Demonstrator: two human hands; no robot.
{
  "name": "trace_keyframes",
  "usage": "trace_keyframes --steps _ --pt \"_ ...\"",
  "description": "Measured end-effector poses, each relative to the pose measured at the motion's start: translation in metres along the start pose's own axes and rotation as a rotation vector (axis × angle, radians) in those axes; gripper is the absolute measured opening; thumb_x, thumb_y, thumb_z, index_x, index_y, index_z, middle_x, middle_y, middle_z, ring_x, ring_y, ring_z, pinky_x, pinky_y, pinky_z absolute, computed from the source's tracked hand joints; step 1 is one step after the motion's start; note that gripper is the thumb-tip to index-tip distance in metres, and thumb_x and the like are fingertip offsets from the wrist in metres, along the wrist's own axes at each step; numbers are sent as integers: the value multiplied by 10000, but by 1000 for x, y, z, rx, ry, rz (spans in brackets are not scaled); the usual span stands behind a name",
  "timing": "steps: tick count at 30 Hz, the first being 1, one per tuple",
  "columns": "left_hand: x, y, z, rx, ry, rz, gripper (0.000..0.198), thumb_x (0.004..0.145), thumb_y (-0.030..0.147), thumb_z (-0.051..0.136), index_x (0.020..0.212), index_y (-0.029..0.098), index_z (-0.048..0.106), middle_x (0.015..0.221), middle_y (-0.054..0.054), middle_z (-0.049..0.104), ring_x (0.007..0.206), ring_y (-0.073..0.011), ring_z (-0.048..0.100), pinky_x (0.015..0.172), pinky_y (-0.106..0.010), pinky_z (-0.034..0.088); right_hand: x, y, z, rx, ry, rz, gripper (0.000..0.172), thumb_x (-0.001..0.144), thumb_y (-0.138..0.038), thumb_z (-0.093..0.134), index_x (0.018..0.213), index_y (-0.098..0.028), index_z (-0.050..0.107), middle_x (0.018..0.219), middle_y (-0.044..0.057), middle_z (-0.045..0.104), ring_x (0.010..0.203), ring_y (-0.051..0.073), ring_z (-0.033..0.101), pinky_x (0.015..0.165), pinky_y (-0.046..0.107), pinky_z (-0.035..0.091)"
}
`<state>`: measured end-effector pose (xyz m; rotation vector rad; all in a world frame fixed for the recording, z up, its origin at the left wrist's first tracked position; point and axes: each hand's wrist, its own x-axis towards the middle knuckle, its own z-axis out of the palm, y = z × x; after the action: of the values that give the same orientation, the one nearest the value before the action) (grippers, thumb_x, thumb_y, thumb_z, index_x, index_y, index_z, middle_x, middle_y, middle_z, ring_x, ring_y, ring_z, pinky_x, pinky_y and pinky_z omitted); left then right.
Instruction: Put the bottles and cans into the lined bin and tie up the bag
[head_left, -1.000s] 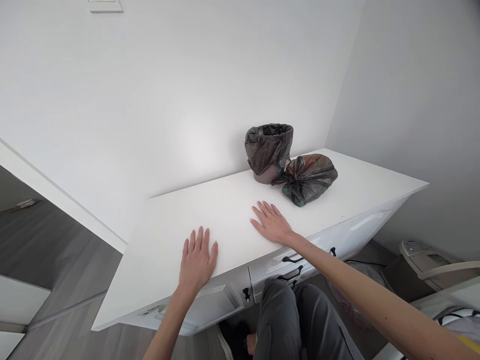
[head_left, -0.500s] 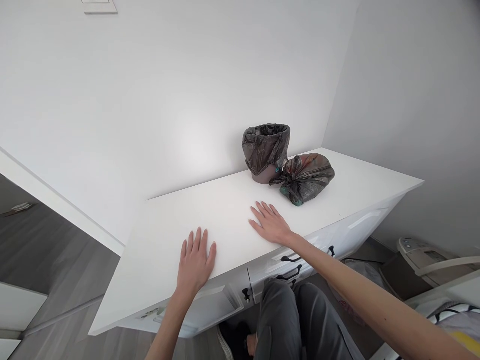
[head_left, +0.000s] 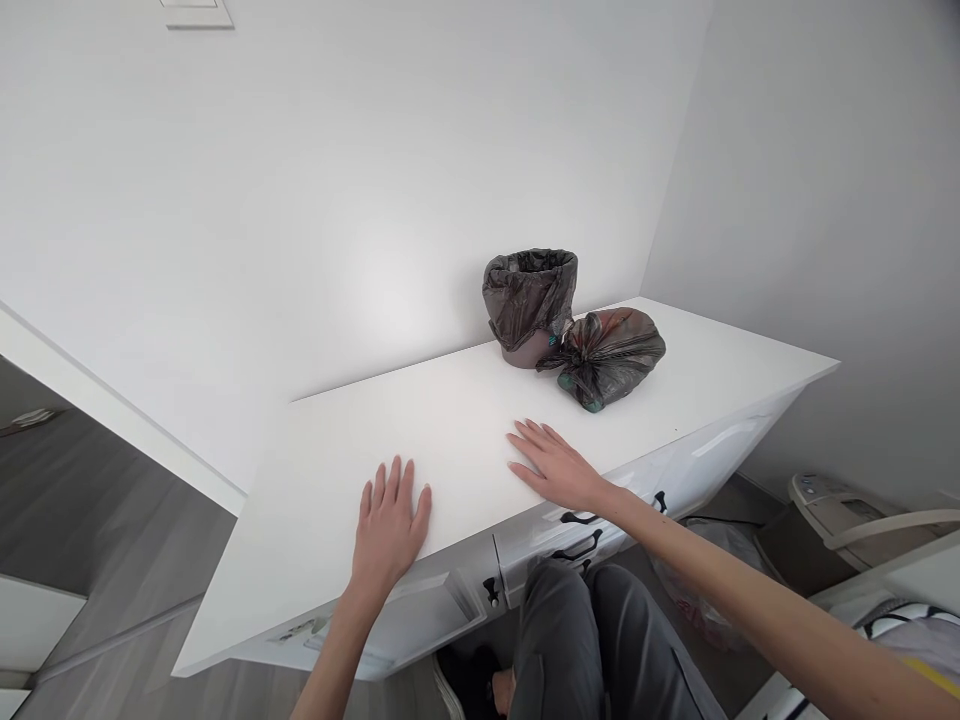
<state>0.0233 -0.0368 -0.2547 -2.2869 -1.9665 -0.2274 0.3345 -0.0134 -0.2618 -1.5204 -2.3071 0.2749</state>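
Observation:
Flat on the white cabinet top (head_left: 322, 480) lies my left hand (head_left: 390, 525), fingers spread and holding nothing. My right hand (head_left: 555, 467) is near the front edge, its fingers stretched out and nothing in them. Beyond it sits a tied dark plastic bag (head_left: 619, 355), knotted on its left side, with reddish and green contents showing through. Behind that bag, close to the wall, stands a small bin (head_left: 525, 353) lined with a dark bag (head_left: 529, 300) folded over its rim. Neither hand touches the bag or the bin.
Black handles (head_left: 577, 545) stick out from the cabinet front. On the right below are a beige appliance (head_left: 847, 525) with a curved handle and a clear plastic bag (head_left: 697, 590). A wall switch (head_left: 196, 14) is at the upper left.
My right hand has drawn back slightly toward the front edge and to the right. My left hand, the bin and the tied bag stay in place.

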Motion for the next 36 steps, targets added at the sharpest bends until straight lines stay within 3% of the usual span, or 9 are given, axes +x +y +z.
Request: trace_keyframes --steps 3,6,8,10,14,17,20,28,36 --pt "0 0 0 -11 10 7 701 1071 546 242 1629 147 392 1727 -86 303 1620 -329 221 1304 -560 237 -12 6 -20 82 251 -192 483 1065 -423 421 1483 -236 576 1578 114 543 1456 283 518 1191 488 462" --pt "0 1 -2 -25 11 5 702 1073 540 234 1630 141 389 1723 -91 314 1617 -331 229 1307 -561 229 -12 20 -55 36 625 -299 320 996 -299 551 1292 -296 672 1348 107 685 1227 300 662 1048 504 559" --pt "0 1 -2 -25 15 3 696 1072 524 249 1625 129 399 1717 -100 325 1614 -339 237 1306 -565 233 -5 35 -80 -23 799 -209 266 958 -247 577 1195 -286 691 1258 118 696 1160 312 673 993 499 573" --pt "0 1 -2 -25 38 9 679 1069 508 276 1613 127 422 1706 -110 348 1608 -346 254 1300 -568 248 5 55 -100 -61 849 -38 258 937 -204 552 1151 -259 684 1243 126 685 1080 302 689 921 462 586" --pt "0 -1 0 -43 91 24 652 1067 502 303 1593 149 459 1682 -120 397 1595 -347 289 1286 -577 277 23 103 -114 -118 649 330 330 926 -184 486 1206 -192 659 1322 143 664 949 276 699 811 411 563" --pt "-2 -2 1 -52 94 22 665 1066 507 291 1586 131 466 1678 -133 401 1592 -355 294 1286 -580 275 35 130 -108 -146 439 438 423 915 -192 498 1322 -173 613 1385 151 647 1103 313 673 853 406 534" --pt "-2 -3 4 -62 106 23 660 1062 512 295 1580 145 477 1675 -129 408 1590 -352 300 1291 -571 267 45 139 -96 -180 282 479 500 937 -243 520 1435 -196 529 1397 151 648 1153 345 662 872 428 518" --pt "-2 -5 10 -77 130 39 625 1058 489 331 1574 168 483 1672 -130 414 1587 -363 306 1269 -607 293 45 108 -79 -278 200 476 492 928 -230 563 1412 -179 495 1372 198 601 1073 351 692 817 413 507" --pt "-5 -6 6 -207 185 70 545 1045 466 408 1475 178 580 1617 -151 498 1550 -396 373 1231 -625 345 27 69 -65 50 306 278 438 790 -189 706 1201 -238 562 1129 78 673 966 244 653 776 312 473"
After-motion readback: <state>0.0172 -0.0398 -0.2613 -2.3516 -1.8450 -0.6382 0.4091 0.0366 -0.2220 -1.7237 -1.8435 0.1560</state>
